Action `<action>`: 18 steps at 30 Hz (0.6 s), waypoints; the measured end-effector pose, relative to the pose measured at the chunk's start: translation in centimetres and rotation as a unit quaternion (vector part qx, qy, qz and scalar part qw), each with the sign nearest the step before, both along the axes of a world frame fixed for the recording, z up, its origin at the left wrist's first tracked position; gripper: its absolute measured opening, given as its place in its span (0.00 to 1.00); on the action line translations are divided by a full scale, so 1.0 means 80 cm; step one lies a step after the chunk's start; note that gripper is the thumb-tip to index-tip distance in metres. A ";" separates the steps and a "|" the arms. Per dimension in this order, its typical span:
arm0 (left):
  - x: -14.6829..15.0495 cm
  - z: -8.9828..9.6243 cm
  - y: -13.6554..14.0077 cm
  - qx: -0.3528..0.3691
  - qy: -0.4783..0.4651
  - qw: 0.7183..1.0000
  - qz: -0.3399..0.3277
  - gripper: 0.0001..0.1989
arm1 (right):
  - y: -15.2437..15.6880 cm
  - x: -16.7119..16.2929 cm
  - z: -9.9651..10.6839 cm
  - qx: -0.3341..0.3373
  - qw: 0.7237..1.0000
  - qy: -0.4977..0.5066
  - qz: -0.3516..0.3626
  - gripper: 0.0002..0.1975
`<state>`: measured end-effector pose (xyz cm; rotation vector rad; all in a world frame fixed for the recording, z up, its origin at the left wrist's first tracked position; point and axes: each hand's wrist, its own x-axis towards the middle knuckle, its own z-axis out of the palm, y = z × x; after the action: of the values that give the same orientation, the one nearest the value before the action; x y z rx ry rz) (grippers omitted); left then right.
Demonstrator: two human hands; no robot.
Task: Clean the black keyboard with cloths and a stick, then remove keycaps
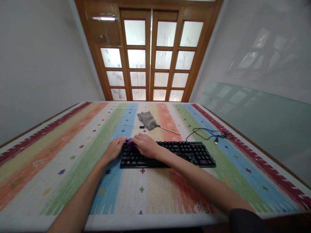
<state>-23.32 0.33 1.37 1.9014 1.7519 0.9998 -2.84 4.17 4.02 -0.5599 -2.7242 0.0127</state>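
A black keyboard [179,149] lies flat on the table, its long side facing me. My left hand [115,149] is at its upper left corner, with the fingers close together over the edge, seemingly holding it. Above the left end of the keys, my right hand [144,145] is closed on a small soft purple wad [130,144] pressed to the keys. Whether the wad is cloth or gel I cannot tell. The right forearm crosses over the keyboard and covers part of its keys.
Beyond the keyboard lie a grey cloth [147,120], a thin rod [170,130] touching it, and a small black object [142,127]. The keyboard's cable [206,132] is loosely coiled at the right, with its USB plug [216,140]. A striped tablecloth [155,191] covers the table.
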 end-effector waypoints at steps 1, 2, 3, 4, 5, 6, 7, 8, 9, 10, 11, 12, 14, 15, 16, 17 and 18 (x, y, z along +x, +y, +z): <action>0.000 0.000 0.000 0.003 0.005 1.000 0.001 0.25 | 0.000 -0.004 -0.002 0.012 1.000 -0.017 0.012 0.15; 0.000 0.000 0.001 0.006 0.009 1.000 0.003 0.25 | 0.000 -0.006 -0.004 0.019 0.999 -0.030 0.021 0.17; 0.000 0.000 0.001 0.008 0.011 1.000 0.005 0.25 | 0.000 -0.008 -0.007 0.022 0.999 -0.040 0.027 0.19; 0.000 0.000 0.001 0.009 0.010 1.000 0.006 0.25 | 0.000 -0.009 -0.009 0.022 0.998 -0.048 0.028 0.19; 0.000 0.000 0.001 0.010 0.008 1.000 0.004 0.25 | -0.001 -0.010 -0.011 0.022 0.998 -0.055 0.027 0.20; 0.000 0.000 0.000 0.010 0.005 1.000 0.001 0.25 | -0.001 -0.011 -0.012 0.023 0.998 -0.061 0.025 0.20; 0.000 0.000 0.000 0.010 0.001 1.000 -0.003 0.25 | -0.001 -0.012 -0.013 0.024 0.997 -0.068 0.022 0.21; 0.000 0.000 0.000 0.008 -0.001 1.000 -0.007 0.25 | -0.002 -0.013 -0.014 0.027 0.997 -0.074 0.020 0.21; 0.000 0.001 -0.001 0.007 -0.001 1.000 -0.010 0.25 | -0.003 -0.015 -0.014 0.030 0.996 -0.080 0.017 0.21; 0.000 0.001 -0.001 0.005 0.000 1.000 -0.012 0.25 | -0.003 -0.017 -0.014 0.033 0.996 -0.085 0.014 0.21; 0.000 0.001 -0.001 0.004 0.003 1.000 -0.013 0.26 | -0.004 -0.019 -0.014 0.034 0.995 -0.090 0.010 0.21; 0.000 0.001 -0.001 0.004 0.007 1.000 -0.012 0.26 | -0.005 -0.022 -0.013 0.034 0.995 -0.095 0.006 0.21; 0.000 0.001 -0.001 0.006 0.018 1.000 -0.009 0.26 | -0.006 -0.026 -0.011 0.029 0.993 -0.111 -0.005 0.21; -0.001 0.000 -0.001 0.009 0.022 1.000 -0.008 0.25 | -0.007 -0.028 -0.009 0.026 0.992 -0.121 -0.009 0.20; -0.001 0.000 0.000 0.012 0.025 1.000 -0.008 0.25 | -0.007 -0.030 -0.007 0.024 0.991 -0.132 -0.014 0.20; -0.001 -0.001 0.000 0.014 0.027 1.000 -0.009 0.24 | -0.008 -0.030 -0.005 0.022 0.989 -0.142 -0.019 0.20; -0.001 -0.001 0.000 0.016 0.026 0.999 -0.010 0.24 | -0.009 -0.031 -0.003 0.022 0.988 -0.150 -0.022 0.20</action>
<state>-23.43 0.30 1.28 1.9780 1.7509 0.9853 -5.29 3.48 3.80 -0.6567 -2.9932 -0.1546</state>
